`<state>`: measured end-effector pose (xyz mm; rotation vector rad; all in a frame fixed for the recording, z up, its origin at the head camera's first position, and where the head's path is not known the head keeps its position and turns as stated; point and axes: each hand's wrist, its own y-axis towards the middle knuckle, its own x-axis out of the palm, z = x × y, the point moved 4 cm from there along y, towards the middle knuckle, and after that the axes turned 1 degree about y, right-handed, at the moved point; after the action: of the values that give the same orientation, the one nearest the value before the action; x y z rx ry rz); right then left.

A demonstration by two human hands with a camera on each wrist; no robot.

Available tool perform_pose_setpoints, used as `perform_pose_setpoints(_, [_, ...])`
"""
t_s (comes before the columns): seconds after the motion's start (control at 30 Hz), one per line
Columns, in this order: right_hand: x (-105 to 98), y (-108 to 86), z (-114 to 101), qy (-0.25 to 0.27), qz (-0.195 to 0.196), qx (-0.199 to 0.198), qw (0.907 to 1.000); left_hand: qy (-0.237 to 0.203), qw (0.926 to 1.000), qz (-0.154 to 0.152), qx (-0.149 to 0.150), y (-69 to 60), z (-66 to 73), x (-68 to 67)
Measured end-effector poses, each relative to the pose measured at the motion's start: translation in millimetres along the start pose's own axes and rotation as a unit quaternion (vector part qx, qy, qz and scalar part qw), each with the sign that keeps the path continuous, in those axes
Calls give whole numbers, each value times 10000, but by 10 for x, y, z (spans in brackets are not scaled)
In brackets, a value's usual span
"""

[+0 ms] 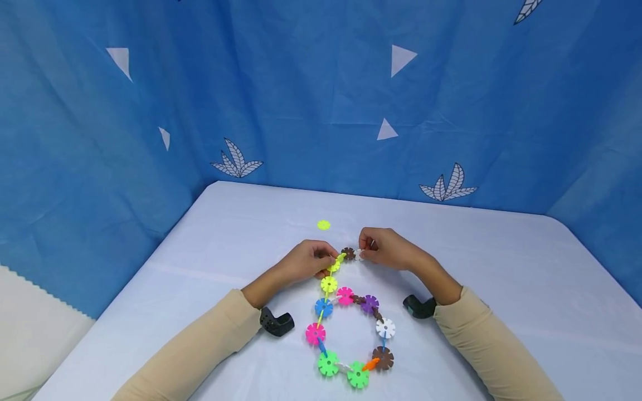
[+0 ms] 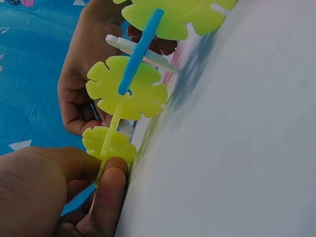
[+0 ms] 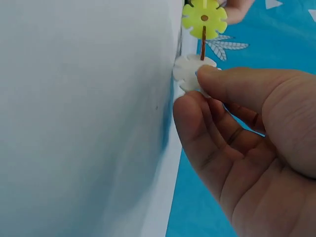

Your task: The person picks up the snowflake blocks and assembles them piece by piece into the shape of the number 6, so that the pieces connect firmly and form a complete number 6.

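Notched plastic discs, slotted into one another, form a ring with a tail on the table. The ring's blue disc (image 1: pixel 323 308), pink disc (image 1: pixel 315 334), green disc (image 1: pixel 328 363) and purple disc (image 1: pixel 369 304) lie below the hands in the head view. From the ring, the tail runs upward through a yellow disc (image 1: pixel 329 284) to a brown disc (image 1: pixel 348 253). My left hand (image 1: pixel 309 259) pinches a yellow disc (image 2: pixel 96 180) in the tail between thumb and finger. At the tail's end, my right hand (image 1: pixel 388 249) pinches a white disc (image 3: pixel 186 71), partly hidden by the thumb.
A loose yellow disc (image 1: pixel 323 225) lies beyond the hands on the white table (image 1: pixel 481 256). Black curved pieces (image 1: pixel 277 323) sit by both wrists. A blue patterned curtain (image 1: pixel 321 100) stands behind the table and along its sides.
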<state>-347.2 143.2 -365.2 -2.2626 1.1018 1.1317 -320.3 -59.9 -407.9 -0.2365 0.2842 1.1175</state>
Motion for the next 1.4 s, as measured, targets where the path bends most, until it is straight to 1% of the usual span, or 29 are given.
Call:
perform_pose_setpoints(0.13, [6,4,-27,-135,130,-219,9996,-11,10000,24,-61,-1,18,8])
perform_pose_setpoints(0.27, [4,10,-32,-185,192,-272,9993,78,9999,43,-96,4,18,5])
perform_pose_setpoints(0.47, [-20,11,-32,-292,332,-243,9987,198,9998,25,28,12,26,-20])
perform_pose_setpoints(0.63, [-33,3,-27,-194,356,-324,9987,263,9995,-10,146,22,32,-24])
perform_pose_setpoints(0.77, [-20,-2,-27,-91,328,-390,9987,286,9994,-101,171,22,24,-18])
perform_pose_setpoints(0.93, [2,4,-35,-104,315,-517,9981,264,9992,-203,220,13,25,-18])
perform_pose_setpoints(1.07, [9,8,-41,-109,298,-563,9979,243,9993,-213,208,6,24,-25])
perform_pose_setpoints(1.27, [27,33,-31,-33,110,-431,9990,233,9993,-186,247,-9,0,-28])
perform_pose_setpoints(1.4, [0,29,-7,27,-121,-442,9989,240,9991,-214,291,2,0,-19])
